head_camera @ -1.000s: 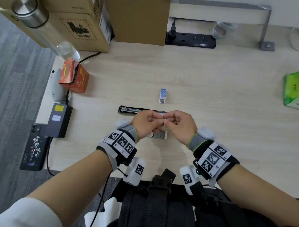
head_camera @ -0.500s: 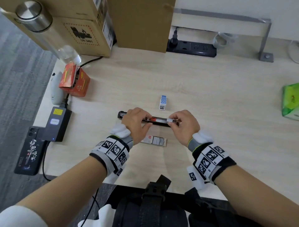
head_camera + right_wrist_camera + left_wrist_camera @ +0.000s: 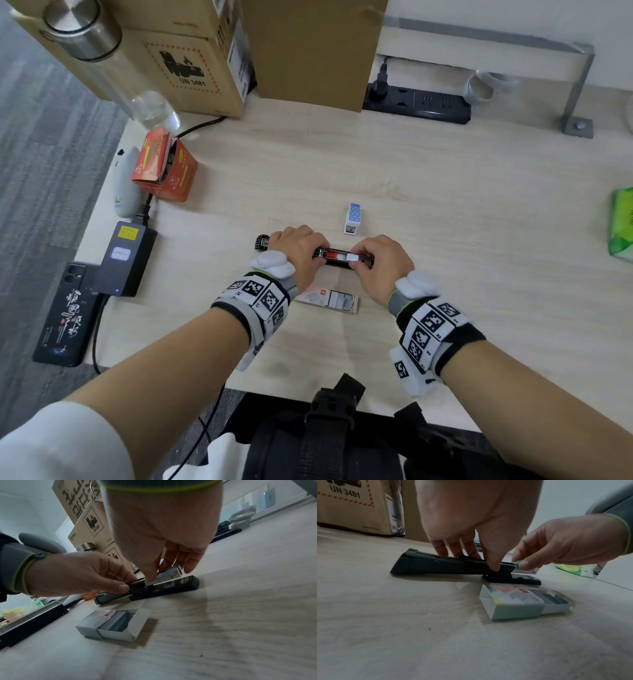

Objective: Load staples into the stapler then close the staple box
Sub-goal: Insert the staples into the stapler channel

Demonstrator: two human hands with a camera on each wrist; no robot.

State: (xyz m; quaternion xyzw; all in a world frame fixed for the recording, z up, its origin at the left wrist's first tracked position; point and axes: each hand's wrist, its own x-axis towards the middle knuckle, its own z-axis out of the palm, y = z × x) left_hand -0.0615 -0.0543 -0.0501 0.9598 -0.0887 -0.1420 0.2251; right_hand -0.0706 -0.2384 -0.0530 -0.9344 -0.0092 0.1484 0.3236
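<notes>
A black stapler (image 3: 342, 262) lies opened out flat on the desk, its silver magazine (image 3: 171, 574) facing up. My left hand (image 3: 317, 257) grips the stapler (image 3: 428, 565) near the hinge, thumb on the near side and fingers on the far side. My right hand (image 3: 358, 262) pinches a strip of staples (image 3: 352, 256) and holds it in the magazine channel, beside a red pusher (image 3: 331, 255). The staple box (image 3: 329, 299) lies just in front of the stapler with its inner tray slid out; more staples (image 3: 116, 620) show inside.
A small blue-dotted box (image 3: 352, 219) stands just behind the stapler. At the left are an orange carton (image 3: 164, 171), a power adapter (image 3: 126, 257) and a phone (image 3: 65, 315). Cardboard boxes (image 3: 191, 58) and a power strip (image 3: 418, 102) line the back; a green pack (image 3: 621, 226) is far right.
Both hands moved forward from above the staple box to the stapler. The left took hold of the stapler; the right brought the staple strip onto the magazine.
</notes>
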